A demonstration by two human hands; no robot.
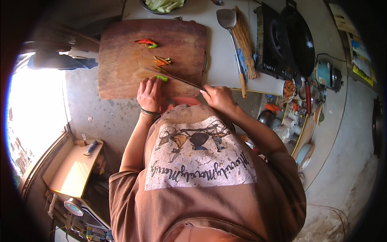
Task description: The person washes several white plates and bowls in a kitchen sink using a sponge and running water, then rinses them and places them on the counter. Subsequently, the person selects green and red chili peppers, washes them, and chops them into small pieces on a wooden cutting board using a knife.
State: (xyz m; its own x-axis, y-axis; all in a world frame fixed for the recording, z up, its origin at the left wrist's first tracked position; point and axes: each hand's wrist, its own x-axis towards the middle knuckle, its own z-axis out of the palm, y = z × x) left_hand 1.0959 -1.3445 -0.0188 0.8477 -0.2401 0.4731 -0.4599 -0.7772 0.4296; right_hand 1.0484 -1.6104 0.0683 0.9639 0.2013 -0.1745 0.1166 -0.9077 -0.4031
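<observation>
A wooden cutting board lies before me. The curled fingers of my left hand press a piece of green pepper onto its near part. My right hand grips the handle of a knife, whose blade is seen nearly edge-on and slants leftward over the board, just beyond the green piece. Past the blade sits a small heap of cut pepper strips, orange and green. Farther back lies a red and green pepper piece.
A bowl of pale green vegetable pieces stands behind the board. To the right are a metal spatula, a straw brush, a black cooktop and a wok. A hammer rests on a cabinet at lower left.
</observation>
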